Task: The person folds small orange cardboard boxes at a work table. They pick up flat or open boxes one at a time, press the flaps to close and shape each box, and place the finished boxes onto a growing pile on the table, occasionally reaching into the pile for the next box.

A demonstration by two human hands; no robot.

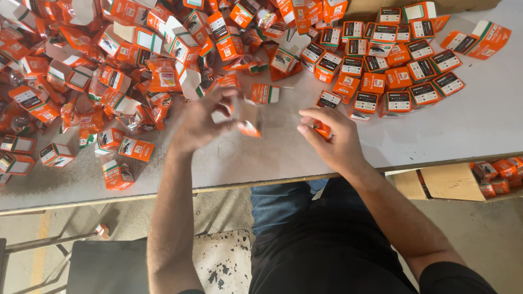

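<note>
Left hand [200,121]: fingers curled round a small open orange-and-white cardboard carton [243,116], held just above the grey table top [468,125], near the middle of its front edge. Carton blurred; its flaps cannot be made out clearly.

Right hand [330,137]: closed on a small orange item [322,129], pinched between thumb and fingers, only partly showing. Cannot tell what it is. Hand sits just right of the carton, close but apart from the left hand, low over the table top.

Between and just behind the hands: one single closed orange box with a white-and-green end [265,93] lying alone on bare surface.

Back-left corner and left side: big loose heap of unfolded and crumpled orange cartons [109,60], many with white inner flaps open, spilling toward the front edge.

Back-right: cluster of closed orange boxes with black-and-white labels [392,65], lying flat side by side, fairly tidy, reaching toward the right edge.

Below the front edge, right: brown cardboard box [447,182] with more orange cartons beside it. Below left: dark stool seat [109,267] and a worn white cushion [223,261] on a concrete floor.
</note>
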